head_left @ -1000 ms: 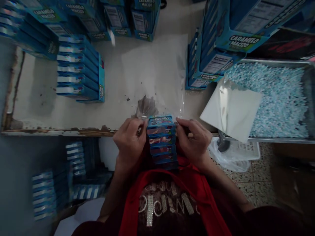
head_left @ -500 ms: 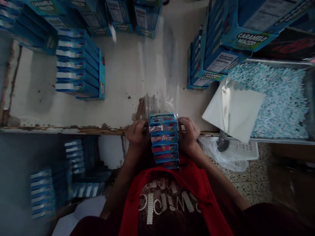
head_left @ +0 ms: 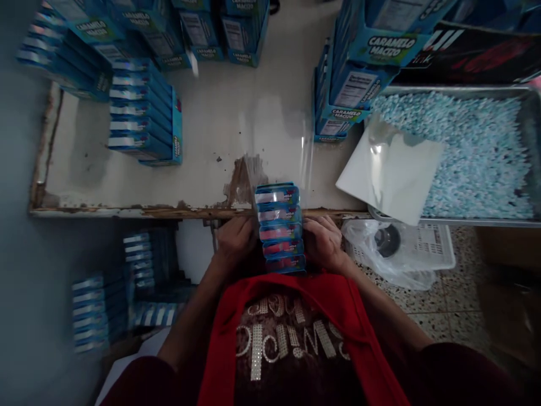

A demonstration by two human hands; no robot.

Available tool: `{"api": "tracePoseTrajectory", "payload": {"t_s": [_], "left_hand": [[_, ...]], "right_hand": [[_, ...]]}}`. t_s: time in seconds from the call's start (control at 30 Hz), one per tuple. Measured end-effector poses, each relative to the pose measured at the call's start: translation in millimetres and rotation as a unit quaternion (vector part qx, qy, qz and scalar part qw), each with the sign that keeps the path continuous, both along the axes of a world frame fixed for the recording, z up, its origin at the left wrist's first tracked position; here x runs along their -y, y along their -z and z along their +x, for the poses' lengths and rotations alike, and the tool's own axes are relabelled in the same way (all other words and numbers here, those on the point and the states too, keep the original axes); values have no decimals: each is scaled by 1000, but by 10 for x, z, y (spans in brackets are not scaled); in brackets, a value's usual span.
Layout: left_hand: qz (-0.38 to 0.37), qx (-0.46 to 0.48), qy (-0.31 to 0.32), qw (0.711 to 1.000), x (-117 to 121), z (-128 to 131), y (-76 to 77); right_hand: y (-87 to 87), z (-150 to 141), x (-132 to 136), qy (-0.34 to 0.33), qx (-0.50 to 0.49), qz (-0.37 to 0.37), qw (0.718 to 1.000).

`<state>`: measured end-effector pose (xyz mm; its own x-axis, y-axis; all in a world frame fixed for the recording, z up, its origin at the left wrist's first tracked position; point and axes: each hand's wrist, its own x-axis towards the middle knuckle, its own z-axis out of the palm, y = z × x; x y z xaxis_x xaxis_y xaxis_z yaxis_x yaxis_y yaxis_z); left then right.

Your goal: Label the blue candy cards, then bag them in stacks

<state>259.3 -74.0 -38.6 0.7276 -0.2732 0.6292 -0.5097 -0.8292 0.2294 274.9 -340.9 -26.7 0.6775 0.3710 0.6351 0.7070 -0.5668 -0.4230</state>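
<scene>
A row of blue candy boxes (head_left: 279, 232) juts over the table's front edge toward my body, its far end inside a clear plastic bag (head_left: 287, 141). The rest of the bag stretches away over the tabletop. On the row's left side, my left hand (head_left: 235, 237) is closed with curled fingers at the bag's edge. Opposite it, my right hand (head_left: 323, 239) pinches the bag at the row's right side. Both hands are just below the table edge, and their fingertips are partly hidden.
Blue box packs (head_left: 141, 115) stand at the left, with more along the back. A tall stack of candy cartons (head_left: 359, 84) rises at the right beside a metal tray (head_left: 486, 221) of small bluish candies. A white sheet (head_left: 389, 175) overlaps the tray. Below are more boxes (head_left: 91, 313) and a white basket (head_left: 435, 248).
Both hands have slid toward my body along the sides of the box row, below the table edge. The row's far end has tipped slightly, and the camera view has shifted.
</scene>
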Motion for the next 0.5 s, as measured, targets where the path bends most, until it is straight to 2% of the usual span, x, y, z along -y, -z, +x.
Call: {"api": "tracePoseTrajectory", "payload": {"t_s": [0.1,0.2,0.3,0.37,0.43,0.5], "left_hand": [[14,-26,66,997,35,-281,-18],[-8,-85,121,989,23,-615,99],[-90,-198,110,970,13,-879,248],[-194,-298,86,931,75,-988,281],[-311,-389,66,865,210,-1047,243],[-387,-446,28,806,386,-1054,158]], "right_hand": [[0,-203,205,-25,-12,6,1000],[-70,-481,498,-91,-83,-7,992],[-140,-742,733,-150,-220,-53,962],[-101,-841,782,-151,-290,-45,944],[19,-863,731,-143,-311,12,939],[162,-817,605,-135,-301,69,941]]}}
